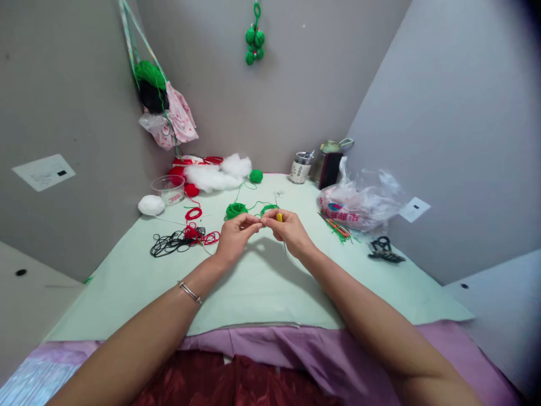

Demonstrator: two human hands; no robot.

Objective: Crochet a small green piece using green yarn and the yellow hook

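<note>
Both hands meet fingertip to fingertip above the middle of the table. My left hand is closed in a pinch, with a bit of green yarn at its fingertips. My right hand is closed around a crochet hook with a yellow grip, its thin metal shaft slanting past the fingers. The work between the fingertips is small and mostly hidden. Just behind my left hand lies a loose bundle of green yarn. More green yarn shows behind my right hand. A thin strand runs to a small green ball.
At left are tangled black cord, red yarn, a white yarn ball, a clear tub and white stuffing. At right are a plastic bag, orange-handled scissors, a black claw clip and a pen tin.
</note>
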